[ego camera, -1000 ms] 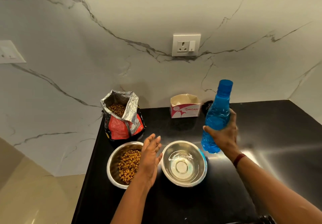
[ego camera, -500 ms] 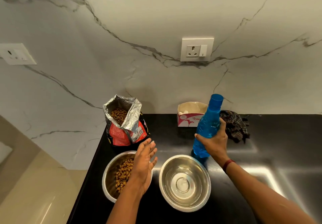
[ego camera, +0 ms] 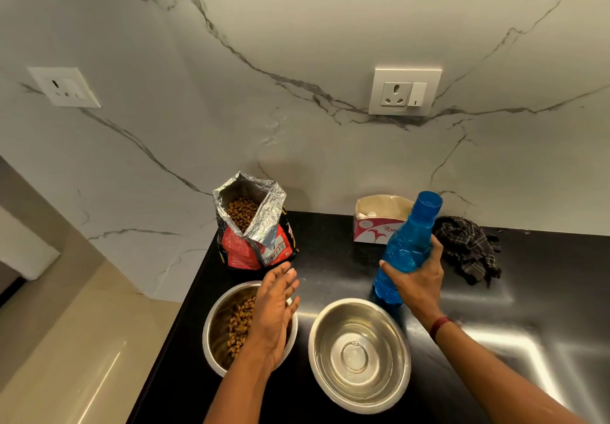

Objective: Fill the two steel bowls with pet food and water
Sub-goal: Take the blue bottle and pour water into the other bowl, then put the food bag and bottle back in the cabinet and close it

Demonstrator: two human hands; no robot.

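Observation:
Two steel bowls stand side by side on the black counter (ego camera: 330,258). The left bowl (ego camera: 218,328) holds brown kibble. The right bowl (ego camera: 359,354) holds clear water. My left hand (ego camera: 274,311) hovers flat over the left bowl with straight fingers and holds nothing. My right hand (ego camera: 416,278) grips a blue plastic bottle (ego camera: 409,242) round its middle, upright, its base on the counter just behind the right bowl. An opened red pet food bag (ego camera: 254,225) with a foil lining stands behind the left bowl, kibble showing inside.
A small white and red carton (ego camera: 373,222) sits against the marble wall behind the bottle. A dark checked cloth (ego camera: 468,248) lies to the bottle's right. The counter's left edge drops off to a beige floor (ego camera: 66,341). Wall sockets (ego camera: 404,92) are above.
The bottle has come down from over the counter to stand behind the right bowl, still in my right hand. My left hand stays over the kibble bowl. The view has tilted.

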